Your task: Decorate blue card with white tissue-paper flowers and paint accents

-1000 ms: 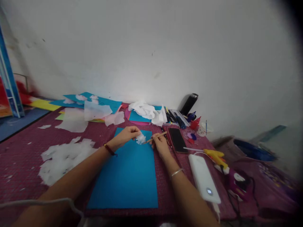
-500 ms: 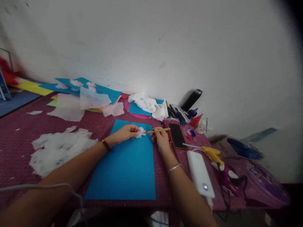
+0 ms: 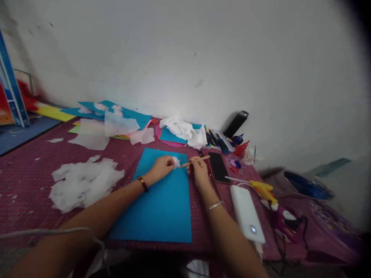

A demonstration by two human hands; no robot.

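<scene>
A sheet of blue paper [image 3: 162, 208] lies flat on the table in front of me. On its upper part sits a small ruffled clump of white tissue paper [image 3: 176, 160]. My left hand [image 3: 161, 169] is pinched closed at the clump's left edge, partly covering it; its fingertips seem to hold the tissue. My right hand [image 3: 198, 170], at the sheet's right edge, grips a thin wooden stick [image 3: 204, 158] like a pen. The stick's tip points left and reaches the clump's lower right side.
Torn white tissue pieces [image 3: 84, 183] are heaped on the left. A black phone [image 3: 218, 166], a white power bank [image 3: 246, 212] and a yellow glue gun [image 3: 262, 190] with cords lie on the right. Crumpled white tissue [image 3: 181, 127] and a black bottle [image 3: 236, 123] are by the wall.
My left hand has turned and now covers more of the clump's left side. The stick's tip has dropped slightly to the clump's lower right. The whole view has shifted a little.
</scene>
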